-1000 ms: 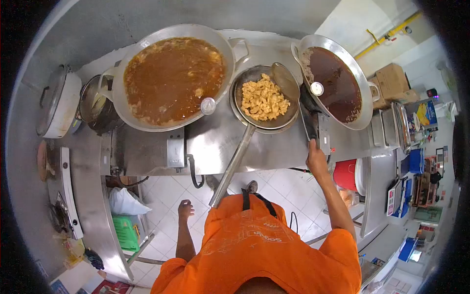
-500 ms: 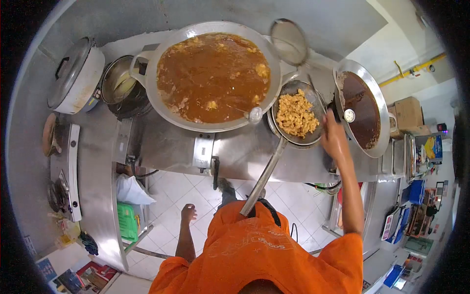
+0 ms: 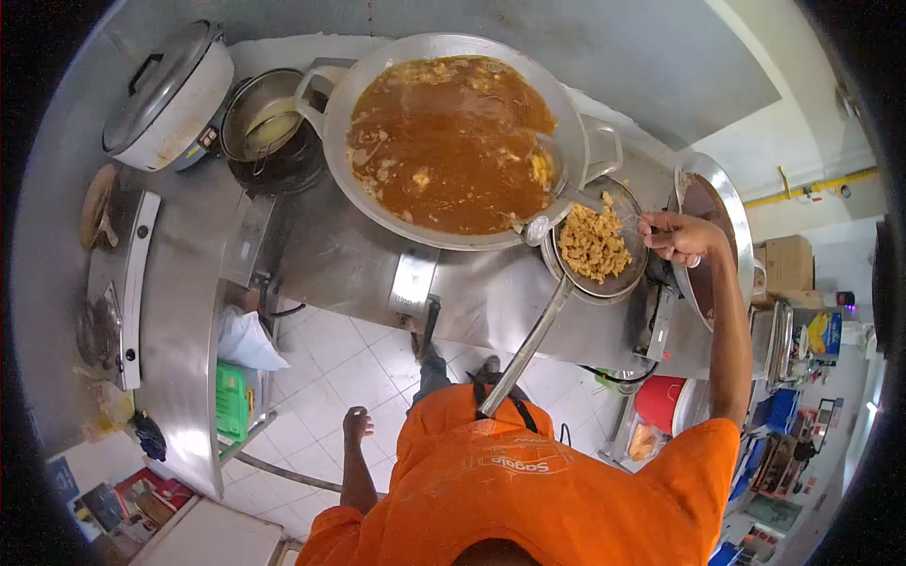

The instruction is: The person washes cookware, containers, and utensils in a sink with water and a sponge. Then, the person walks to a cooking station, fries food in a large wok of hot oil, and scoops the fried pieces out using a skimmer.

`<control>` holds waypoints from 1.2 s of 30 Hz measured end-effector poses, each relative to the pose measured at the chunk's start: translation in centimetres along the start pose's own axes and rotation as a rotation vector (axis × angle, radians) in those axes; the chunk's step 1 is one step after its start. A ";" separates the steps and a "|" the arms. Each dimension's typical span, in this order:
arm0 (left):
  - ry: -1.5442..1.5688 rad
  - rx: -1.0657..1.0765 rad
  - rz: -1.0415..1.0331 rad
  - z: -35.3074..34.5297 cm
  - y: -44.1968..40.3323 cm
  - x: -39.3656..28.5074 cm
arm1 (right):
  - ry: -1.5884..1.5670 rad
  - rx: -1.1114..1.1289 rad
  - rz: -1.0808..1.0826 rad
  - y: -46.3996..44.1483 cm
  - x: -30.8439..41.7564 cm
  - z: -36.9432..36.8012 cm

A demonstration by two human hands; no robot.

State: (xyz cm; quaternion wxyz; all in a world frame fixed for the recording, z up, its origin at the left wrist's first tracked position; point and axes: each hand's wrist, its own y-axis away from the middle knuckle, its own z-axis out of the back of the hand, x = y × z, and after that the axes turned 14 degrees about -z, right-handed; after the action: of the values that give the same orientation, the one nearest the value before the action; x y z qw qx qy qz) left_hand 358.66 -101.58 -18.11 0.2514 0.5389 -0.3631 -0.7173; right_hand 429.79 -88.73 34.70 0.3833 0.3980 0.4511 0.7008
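My right hand (image 3: pixel 681 236) is closed round the thin handle of a strainer, right of the large wok (image 3: pixel 332 151). The handle reaches left to the wok's right side; the strainer's head is blurred at the brown oil (image 3: pixel 444 141) there. Below the handle, golden fried pieces (image 3: pixel 593 245) fill a long-handled strainer (image 3: pixel 618 283). That strainer's metal handle (image 3: pixel 524 344) points toward my body. Yellowish bits float in the oil. A dial thermometer (image 3: pixel 537 230) is at the wok's near right rim. My left hand (image 3: pixel 357 424) hangs above the floor, empty, fingers loosely apart.
A second wok (image 3: pixel 746 217) with dark liquid stands at the right. On the left are a lidded pot (image 3: pixel 165 104), a smaller pan (image 3: pixel 247 118) and a white burner unit (image 3: pixel 132 283). A red container (image 3: pixel 658 404) sits below the steel counter (image 3: pixel 359 274).
The strainer in my right hand has come down from above the wok's back right edge to its right side. My view has shifted, and my left hand still hangs low.
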 end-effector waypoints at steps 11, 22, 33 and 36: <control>0.076 -0.106 -0.096 -3.9 1.7 -1.3 | -0.205 0.405 0.098 -4.8 0.3 -1.2; 0.527 -0.063 0.008 -10.7 4.7 4.1 | -0.342 0.383 0.356 -9.1 4.8 -5.1; 0.161 -0.193 0.092 -13.9 8.6 5.7 | -0.706 0.437 0.355 -10.1 1.6 -8.1; 0.112 -0.149 0.069 -12.6 7.7 5.0 | -0.930 0.623 0.356 -9.6 -0.6 -8.7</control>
State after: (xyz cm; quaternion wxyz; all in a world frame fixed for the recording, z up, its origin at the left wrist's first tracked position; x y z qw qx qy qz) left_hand 368.97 -113.21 -16.94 0.3351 0.5452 -0.3123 -0.7021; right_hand 423.86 -89.20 23.18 0.2822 0.8273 0.3465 0.3403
